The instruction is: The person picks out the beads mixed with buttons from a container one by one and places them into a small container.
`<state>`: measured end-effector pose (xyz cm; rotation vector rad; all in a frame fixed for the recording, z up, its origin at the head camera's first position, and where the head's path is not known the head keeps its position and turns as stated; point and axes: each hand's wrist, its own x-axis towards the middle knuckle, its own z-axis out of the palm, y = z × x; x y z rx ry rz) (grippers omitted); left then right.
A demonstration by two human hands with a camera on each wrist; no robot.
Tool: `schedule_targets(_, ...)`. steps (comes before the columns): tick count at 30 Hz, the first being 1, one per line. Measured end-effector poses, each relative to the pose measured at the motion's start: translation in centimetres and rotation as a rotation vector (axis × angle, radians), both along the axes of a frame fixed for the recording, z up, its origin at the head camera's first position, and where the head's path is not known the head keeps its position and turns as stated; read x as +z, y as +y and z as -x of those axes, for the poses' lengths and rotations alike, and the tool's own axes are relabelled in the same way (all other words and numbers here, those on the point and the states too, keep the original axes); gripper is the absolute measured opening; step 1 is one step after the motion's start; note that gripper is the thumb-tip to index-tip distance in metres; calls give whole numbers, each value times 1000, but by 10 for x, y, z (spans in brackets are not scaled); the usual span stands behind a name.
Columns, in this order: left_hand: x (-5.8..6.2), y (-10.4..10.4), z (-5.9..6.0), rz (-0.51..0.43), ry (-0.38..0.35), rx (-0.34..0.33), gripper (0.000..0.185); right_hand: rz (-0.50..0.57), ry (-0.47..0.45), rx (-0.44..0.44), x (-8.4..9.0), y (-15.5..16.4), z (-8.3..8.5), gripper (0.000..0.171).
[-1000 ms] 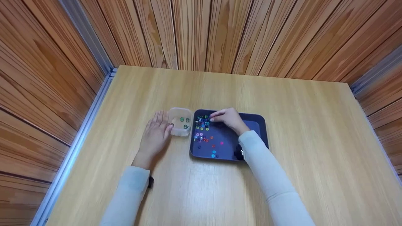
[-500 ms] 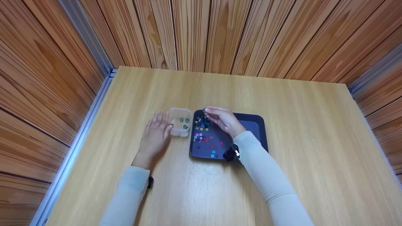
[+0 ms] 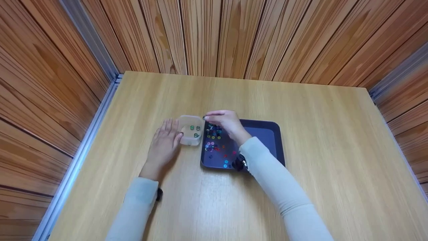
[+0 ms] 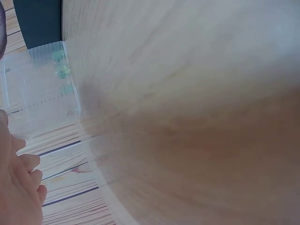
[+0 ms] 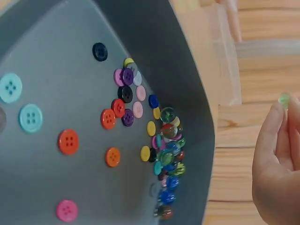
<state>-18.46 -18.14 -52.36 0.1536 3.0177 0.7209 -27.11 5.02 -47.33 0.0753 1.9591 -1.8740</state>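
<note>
A dark tray (image 3: 264, 134) (image 5: 56, 47) on the table holds several coloured buttons (image 5: 68, 141) and glass marbles (image 3: 214, 129) (image 5: 168, 154). Left of it stands a small clear plastic container (image 3: 190, 130) (image 4: 37, 89) with three green marbles (image 3: 195, 130) inside. My right hand (image 3: 222, 119) hovers over the tray's left edge and pinches a small green marble (image 5: 283, 99) at its fingertips, close to the container's rim. My left hand (image 3: 164, 142) lies flat on the table, fingers straight, thumb touching the container's left side.
The pale wooden table (image 3: 301, 117) is enclosed by wooden plank walls (image 3: 217, 33) at the back and both sides. A metal rail (image 3: 83, 144) runs along the table's left edge.
My right hand has lifted from the marble pile in the tray and moved left towards the container, with a green marble now pinched. The left hand has stayed put.
</note>
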Motion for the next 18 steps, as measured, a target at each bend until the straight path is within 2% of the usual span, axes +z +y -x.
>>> schedule_targets(4, 0, 0, 0, -8, -9, 2, 64, -196, 139, 88, 5, -10, -3, 22)
schedule_targets(8, 0, 0, 1, 4, -11, -5, 64, -339, 254, 168, 9, -20, -5, 20)
schedule_targets(18, 1, -1, 0, -1, -7, -23, 64, -524, 382, 311, 10, -38, -10, 17)
